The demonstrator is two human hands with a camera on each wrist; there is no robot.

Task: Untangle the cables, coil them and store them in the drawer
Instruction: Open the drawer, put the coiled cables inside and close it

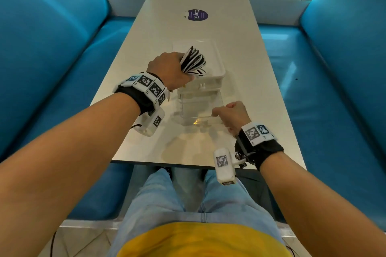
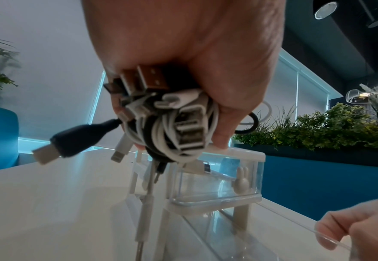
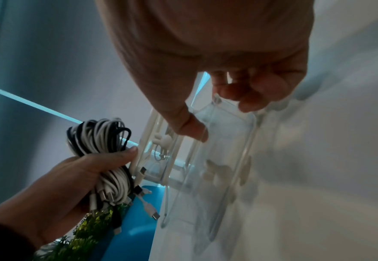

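My left hand grips a coiled bundle of black and white cables above the left side of a small clear drawer unit with a white frame. Up close the bundle shows several USB plugs hanging from my fist, some dangling beside the unit's upper drawer. My right hand pinches the front edge of the clear lower drawer, which is pulled out toward me. In the right wrist view the thumb and fingers hold the drawer's rim, and the cable bundle is at left.
The unit stands mid-way along a long white table with a round purple sticker farther back. Blue bench seats flank both sides. Green plants stand behind the right bench.
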